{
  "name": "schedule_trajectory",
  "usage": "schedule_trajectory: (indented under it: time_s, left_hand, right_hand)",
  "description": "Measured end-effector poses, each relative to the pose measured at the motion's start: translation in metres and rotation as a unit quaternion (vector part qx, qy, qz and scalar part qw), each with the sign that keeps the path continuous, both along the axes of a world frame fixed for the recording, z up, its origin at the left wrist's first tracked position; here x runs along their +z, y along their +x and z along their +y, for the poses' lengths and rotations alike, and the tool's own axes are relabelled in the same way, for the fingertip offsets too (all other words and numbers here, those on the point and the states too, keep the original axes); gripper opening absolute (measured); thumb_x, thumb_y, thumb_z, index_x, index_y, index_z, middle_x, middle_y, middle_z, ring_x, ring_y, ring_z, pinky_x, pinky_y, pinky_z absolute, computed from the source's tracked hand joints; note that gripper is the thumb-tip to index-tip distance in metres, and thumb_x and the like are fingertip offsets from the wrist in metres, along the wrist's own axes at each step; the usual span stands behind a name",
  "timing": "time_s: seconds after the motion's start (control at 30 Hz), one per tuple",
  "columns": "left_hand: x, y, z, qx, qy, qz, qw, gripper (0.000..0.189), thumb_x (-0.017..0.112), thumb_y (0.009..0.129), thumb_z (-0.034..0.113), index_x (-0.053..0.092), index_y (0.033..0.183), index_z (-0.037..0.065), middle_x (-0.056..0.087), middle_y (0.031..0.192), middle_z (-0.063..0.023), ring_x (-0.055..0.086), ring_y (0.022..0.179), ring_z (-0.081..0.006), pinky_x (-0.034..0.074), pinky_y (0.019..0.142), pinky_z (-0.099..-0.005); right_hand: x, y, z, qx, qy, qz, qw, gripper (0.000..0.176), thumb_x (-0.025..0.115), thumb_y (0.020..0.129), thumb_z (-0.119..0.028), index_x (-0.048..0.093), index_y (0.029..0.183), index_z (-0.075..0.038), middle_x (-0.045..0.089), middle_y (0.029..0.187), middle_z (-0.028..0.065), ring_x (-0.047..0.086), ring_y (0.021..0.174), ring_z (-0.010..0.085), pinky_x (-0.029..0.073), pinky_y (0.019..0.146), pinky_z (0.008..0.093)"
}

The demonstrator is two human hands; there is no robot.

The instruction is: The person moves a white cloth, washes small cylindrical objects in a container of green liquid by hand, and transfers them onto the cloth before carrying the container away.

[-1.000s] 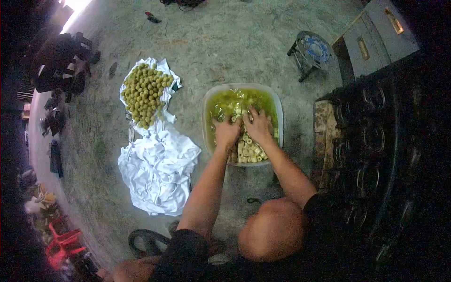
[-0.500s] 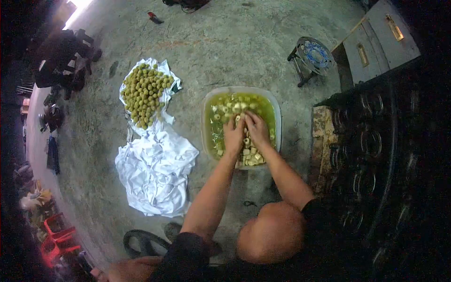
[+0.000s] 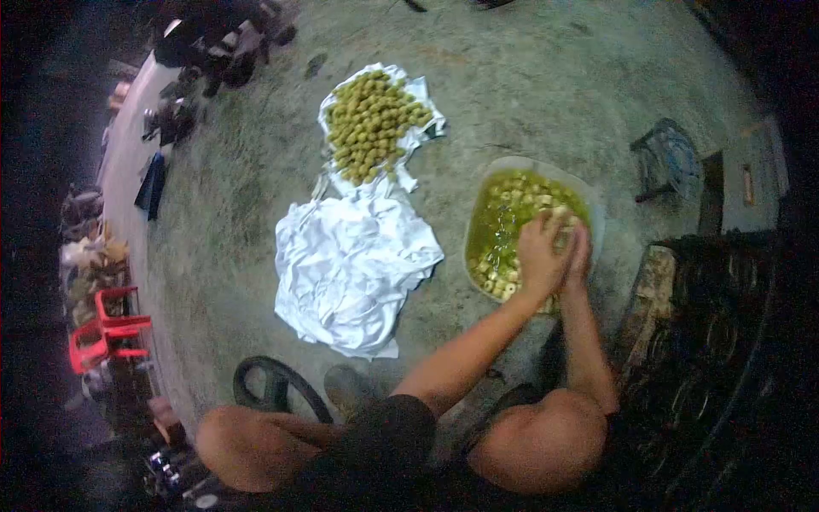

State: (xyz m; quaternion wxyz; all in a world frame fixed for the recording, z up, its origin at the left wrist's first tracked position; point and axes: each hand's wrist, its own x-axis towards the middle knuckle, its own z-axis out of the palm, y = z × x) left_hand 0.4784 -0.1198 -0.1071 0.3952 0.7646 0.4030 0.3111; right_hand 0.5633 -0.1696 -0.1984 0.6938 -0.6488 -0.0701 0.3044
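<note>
My left hand [image 3: 544, 253] and my right hand [image 3: 578, 258] are brought together, cupped, over the right side of a squarish pale plastic basin [image 3: 471, 247]. Pale pieces [image 3: 559, 213] show at the fingertips, between the curved fingers; how many are inside is hidden. Yellow-green, bubbly liquid fills the basin. In it lie many small pale chunks [image 3: 503, 282], some ring-shaped with a hole through the middle. The basin's near right part is hidden by my hands and forearms.
Left of the basin, a heap of small round yellow-green fruits [image 3: 371, 124] lies on white cloth. Nearer me is a crumpled white cloth [image 3: 354, 269]. A stool [image 3: 667, 162] stands at right, beside dark stacked objects [image 3: 699, 316]. Red plastic chairs [image 3: 111, 324] are far left.
The view has turned, so the basin sits further right. My hands, which were lower and apart among the chunks, have come together at the basin's right side.
</note>
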Motion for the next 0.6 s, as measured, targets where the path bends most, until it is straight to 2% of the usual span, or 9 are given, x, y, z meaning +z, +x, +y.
schedule_trajectory:
  time_s: [0.07, 0.13, 0.2, 0.3, 0.37, 0.43, 0.53, 0.57, 0.6]
  left_hand:
    - [0.009, 0.002, -0.003, -0.036, 0.04, 0.02, 0.998, 0.04, 0.065, 0.088, 0.034, 0.064, 0.124, 0.016, 0.057, 0.126, -0.0193, 0.053, 0.114, -0.0384, 0.043, 0.093, -0.0484]
    - [0.006, 0.014, -0.001, -0.072, 0.063, 0.058, 0.994, 0.041, 0.067, 0.085, 0.034, 0.065, 0.122, 0.016, 0.056, 0.125, -0.0178, 0.055, 0.109, -0.0392, 0.046, 0.089, -0.0468]
    - [0.007, 0.017, -0.005, -0.073, 0.136, 0.062, 0.986, 0.041, 0.066, 0.084, 0.035, 0.065, 0.121, 0.016, 0.057, 0.123, -0.0172, 0.055, 0.108, -0.0387, 0.045, 0.087, -0.0494]
    - [-0.013, 0.014, -0.021, -0.114, 0.11, 0.117, 0.98, 0.038, 0.064, 0.084, 0.034, 0.064, 0.118, 0.016, 0.057, 0.122, -0.0162, 0.055, 0.109, -0.0377, 0.044, 0.082, -0.0524]
    - [-0.002, 0.014, -0.009, -0.136, 0.116, 0.143, 0.974, 0.037, 0.064, 0.084, 0.033, 0.064, 0.117, 0.016, 0.057, 0.123, -0.0161, 0.055, 0.11, -0.0371, 0.044, 0.082, -0.0514]
    - [0.015, -0.002, -0.005, -0.072, 0.14, 0.086, 0.984, 0.036, 0.065, 0.083, 0.032, 0.065, 0.116, 0.016, 0.058, 0.122, -0.0167, 0.056, 0.107, -0.0365, 0.045, 0.081, -0.0496]
    - [0.024, -0.045, 0.021, 0.05, 0.236, 0.024, 0.97, 0.035, 0.069, 0.082, 0.029, 0.066, 0.114, 0.014, 0.062, 0.117, -0.0172, 0.059, 0.101, -0.0367, 0.046, 0.081, -0.0477]
    - [0.038, -0.073, 0.034, 0.074, 0.197, 0.053, 0.976, 0.037, 0.07, 0.083, 0.028, 0.067, 0.117, 0.015, 0.063, 0.116, -0.0172, 0.059, 0.101, -0.0373, 0.046, 0.083, -0.0476]
    - [0.053, -0.106, 0.047, 0.096, 0.159, 0.081, 0.979, 0.038, 0.071, 0.083, 0.027, 0.067, 0.119, 0.015, 0.063, 0.115, -0.0172, 0.06, 0.101, -0.0378, 0.047, 0.085, -0.0475]
  right_hand:
    - [0.05, -0.012, 0.004, -0.117, 0.015, 0.052, 0.992, 0.051, 0.04, 0.101, -0.045, 0.053, 0.132, -0.007, 0.055, 0.129, 0.0116, 0.051, 0.12, 0.0251, 0.039, 0.103, 0.0412]
    - [0.039, -0.009, -0.007, -0.159, 0.073, 0.147, 0.974, 0.053, 0.038, 0.102, -0.046, 0.051, 0.135, -0.007, 0.053, 0.133, 0.012, 0.05, 0.123, 0.0266, 0.038, 0.105, 0.0422]
    - [-0.019, 0.034, -0.027, -0.112, 0.181, 0.282, 0.935, 0.057, 0.034, 0.102, -0.049, 0.048, 0.136, -0.007, 0.051, 0.138, 0.0136, 0.047, 0.126, 0.0298, 0.036, 0.108, 0.0426]
    - [0.007, 0.006, -0.032, -0.121, 0.074, 0.282, 0.949, 0.057, 0.032, 0.103, -0.05, 0.048, 0.138, -0.008, 0.05, 0.14, 0.0129, 0.048, 0.126, 0.0314, 0.036, 0.107, 0.0456]
    - [-0.018, 0.016, -0.029, -0.077, 0.149, 0.26, 0.951, 0.056, 0.032, 0.103, -0.049, 0.049, 0.136, -0.008, 0.052, 0.137, 0.0124, 0.049, 0.123, 0.0301, 0.038, 0.105, 0.0457]
    - [-0.039, 0.025, -0.04, -0.002, 0.215, 0.231, 0.949, 0.054, 0.033, 0.103, -0.047, 0.05, 0.134, -0.006, 0.054, 0.134, 0.0125, 0.052, 0.12, 0.029, 0.041, 0.103, 0.0444]
    - [0.029, -0.029, 0.023, 0.167, 0.16, 0.03, 0.973, 0.049, 0.035, 0.103, -0.042, 0.055, 0.126, -0.003, 0.058, 0.125, 0.0126, 0.056, 0.111, 0.0257, 0.045, 0.098, 0.0395]
    - [0.062, -0.061, 0.048, 0.208, 0.158, -0.036, 0.965, 0.047, 0.036, 0.103, -0.04, 0.056, 0.123, -0.002, 0.06, 0.122, 0.0125, 0.058, 0.108, 0.0243, 0.047, 0.096, 0.0377]
    - [0.066, -0.103, 0.071, 0.206, 0.218, 0.024, 0.954, 0.047, 0.038, 0.102, -0.039, 0.058, 0.121, -0.001, 0.061, 0.119, 0.0121, 0.059, 0.107, 0.0227, 0.047, 0.095, 0.0361]
